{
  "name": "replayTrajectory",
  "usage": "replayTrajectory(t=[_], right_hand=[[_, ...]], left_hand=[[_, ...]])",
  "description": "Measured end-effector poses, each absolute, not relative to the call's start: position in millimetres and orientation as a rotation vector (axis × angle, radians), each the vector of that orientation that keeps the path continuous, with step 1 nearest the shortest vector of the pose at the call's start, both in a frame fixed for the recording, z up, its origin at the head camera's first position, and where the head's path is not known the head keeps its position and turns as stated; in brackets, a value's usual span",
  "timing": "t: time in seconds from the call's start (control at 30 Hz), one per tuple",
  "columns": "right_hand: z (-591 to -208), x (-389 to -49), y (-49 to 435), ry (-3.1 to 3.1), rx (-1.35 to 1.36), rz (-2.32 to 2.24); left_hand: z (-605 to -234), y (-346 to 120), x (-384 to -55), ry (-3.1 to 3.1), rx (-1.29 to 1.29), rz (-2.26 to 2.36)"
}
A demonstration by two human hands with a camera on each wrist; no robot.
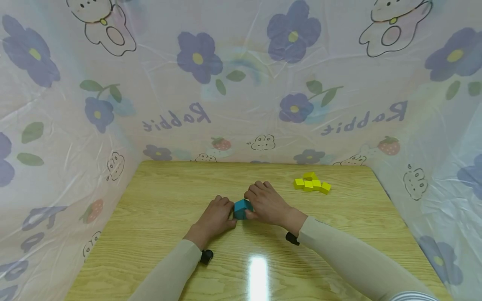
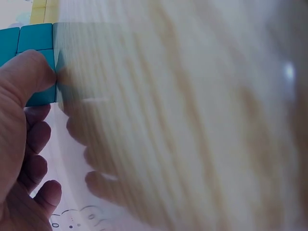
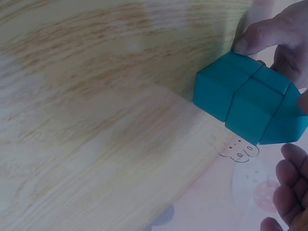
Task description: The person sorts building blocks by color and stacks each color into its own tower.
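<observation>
Several teal toy blocks (image 1: 239, 210) stand together on the wooden table between my two hands. In the right wrist view the teal blocks (image 3: 255, 103) lie face to face, with thin seams between them and a sloped piece at the right end. My left hand (image 1: 216, 217) holds the left side of the group; in the left wrist view its thumb (image 2: 36, 72) presses the near face and its other fingers curl beside it. On the opposite side my right hand (image 1: 269, 205) pinches a block, thumb in front. Its fingertips (image 3: 288, 178) hang loosely curled. Both palms hide part of the group.
Several yellow blocks (image 1: 312, 184) lie close together at the back right of the table (image 1: 169, 184). A patterned cloth (image 1: 241, 96) rises behind and along both sides. Black wrist devices (image 1: 206, 257) sit under both forearms.
</observation>
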State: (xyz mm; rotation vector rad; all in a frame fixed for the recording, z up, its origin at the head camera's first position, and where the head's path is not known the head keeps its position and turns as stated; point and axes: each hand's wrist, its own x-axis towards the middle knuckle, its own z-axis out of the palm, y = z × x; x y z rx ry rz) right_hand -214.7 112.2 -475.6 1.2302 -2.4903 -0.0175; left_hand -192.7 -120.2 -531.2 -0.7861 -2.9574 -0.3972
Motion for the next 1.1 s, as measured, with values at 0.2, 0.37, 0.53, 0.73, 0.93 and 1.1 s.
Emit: replayTrajectory(t=[0.2,0.37,0.53,0.73,0.93,1.1], right_hand=[[-475.5,-213.6,116.1,-2.504,1.228,0.003],[-474.5,-212.3,128.6,-2.533,1.186,0.076],[-480.4,-214.3,152.7,-2.520,1.117,0.104],[-485.7,-218.8,186.9,-2.538,1.042,0.065],[-487.0,-225.3,221.9,-2.546,0.929,0.030],[-488.7,-231.8,246.6,-2.557,0.824,-0.007]], left_hand=[[-530.4,-120.6,-192.1,-2.977,-0.775,-0.411],[-527.0,-124.2,-188.5,-3.040,-0.724,-0.507],[-518.3,-132.4,-184.5,-3.095,-0.669,-0.613],[-478.6,-126.5,-182.4,-3.055,-0.658,-0.666],[-435.8,-88.1,-182.6,-2.931,-0.664,-0.489],[-419.2,-39.9,-187.8,-2.855,-0.672,-0.418]])
